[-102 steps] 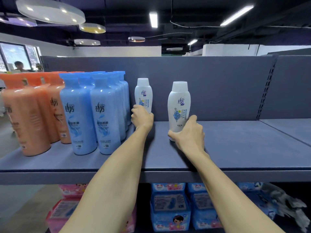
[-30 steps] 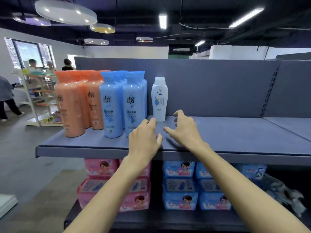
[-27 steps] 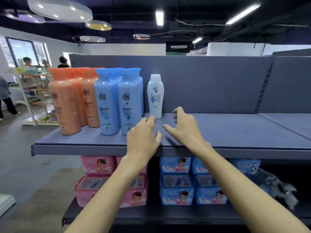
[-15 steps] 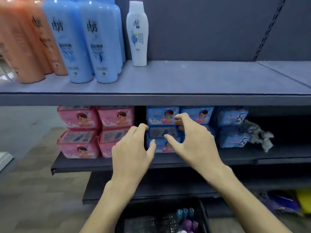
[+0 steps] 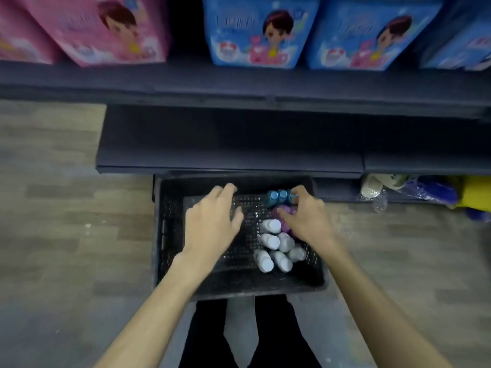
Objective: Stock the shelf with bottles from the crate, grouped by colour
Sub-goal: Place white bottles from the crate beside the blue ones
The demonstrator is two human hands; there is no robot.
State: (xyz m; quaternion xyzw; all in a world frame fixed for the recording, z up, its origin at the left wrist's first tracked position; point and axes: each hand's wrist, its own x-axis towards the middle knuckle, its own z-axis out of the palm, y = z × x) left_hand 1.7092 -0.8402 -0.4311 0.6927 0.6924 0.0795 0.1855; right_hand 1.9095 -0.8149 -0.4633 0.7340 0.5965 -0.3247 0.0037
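A black plastic crate (image 5: pixel 170 235) sits on the floor below me. In its right half stand several white bottles (image 5: pixel 271 241), purple bottles (image 5: pixel 285 211) and blue-capped bottles (image 5: pixel 277 197). My left hand (image 5: pixel 212 224) hovers over the bare left half of the crate, fingers apart, holding nothing. My right hand (image 5: pixel 305 219) is spread over the purple and blue bottles, its fingertips at their caps; it hides part of the purple ones. Neither hand grips a bottle.
A dark bottom shelf (image 5: pixel 228 144) juts out just beyond the crate. Above it, pink packs (image 5: pixel 101 27) and blue packs (image 5: pixel 263 33) fill a shelf. Bagged items (image 5: pixel 414 189) lie at the right. My dark-trousered legs (image 5: pixel 210 333) stand behind the crate.
My view has dropped from the bottle shelf down to the crate. Both hands came away from the top shelf, empty, and lowered into the crate.
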